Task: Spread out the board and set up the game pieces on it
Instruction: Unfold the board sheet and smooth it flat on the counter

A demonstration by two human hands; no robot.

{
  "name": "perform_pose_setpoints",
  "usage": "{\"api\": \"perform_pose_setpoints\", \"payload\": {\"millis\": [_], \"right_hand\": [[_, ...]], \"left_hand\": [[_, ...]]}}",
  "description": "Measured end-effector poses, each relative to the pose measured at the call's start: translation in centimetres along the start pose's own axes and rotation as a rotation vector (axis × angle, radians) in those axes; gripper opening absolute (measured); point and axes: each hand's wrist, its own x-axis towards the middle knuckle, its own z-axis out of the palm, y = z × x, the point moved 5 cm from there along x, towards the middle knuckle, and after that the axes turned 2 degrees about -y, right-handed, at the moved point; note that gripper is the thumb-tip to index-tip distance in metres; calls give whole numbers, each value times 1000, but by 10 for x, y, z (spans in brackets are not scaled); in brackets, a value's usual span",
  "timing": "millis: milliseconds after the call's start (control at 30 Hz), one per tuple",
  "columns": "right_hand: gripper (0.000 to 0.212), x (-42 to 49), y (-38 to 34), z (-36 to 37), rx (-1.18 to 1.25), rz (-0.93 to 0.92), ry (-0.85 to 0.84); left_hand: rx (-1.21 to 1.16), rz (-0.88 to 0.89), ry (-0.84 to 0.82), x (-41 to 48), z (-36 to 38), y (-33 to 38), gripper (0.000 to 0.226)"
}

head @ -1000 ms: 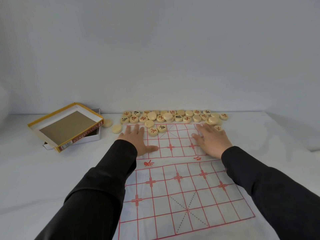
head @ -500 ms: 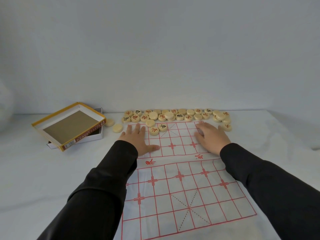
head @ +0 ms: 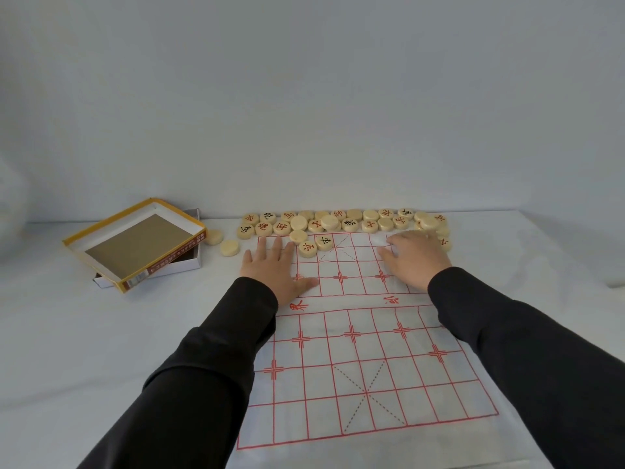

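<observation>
White table (head: 84,350): board (head: 355,367) flat under hands (head: 270,265) (head: 414,262); pieces (head: 350,224) just beyond.

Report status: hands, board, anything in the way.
Left hand and right hand pressing on board. Board spread, nothing set up. Pieces crowd far edge, three stray pieces on grid.

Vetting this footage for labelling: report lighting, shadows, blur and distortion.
Head view: soft even light, no glare on the board; head view: faint shadow under the box lid; head view: right hand slightly blurred, left hand sharp; head view: board lines bow slightly.
</observation>
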Motion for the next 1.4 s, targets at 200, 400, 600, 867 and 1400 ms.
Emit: {"api": "perform_pose_setpoints", "payload": {"millis": [200, 400, 600, 867, 1400], "right_hand": [[67, -9, -9, 23, 40, -47, -253], [65, -37, -22, -1, 107, -12, -113], [70, -89, -57, 5, 74, -69, -262], [84, -123, -70, 8, 13, -120, -396], [74, -72, -56, -10, 172, -27, -324]], "left_hand": [[-37, -55, -73, -11, 8, 7, 96], [-27, -68, -47, -26, 2, 6, 90], [-57, -57, -51, -55, 6, 19, 85], [-40, -20, -120, -98, 17, 21, 104], [-226, -23, 68, -60, -2, 9, 69]]}}
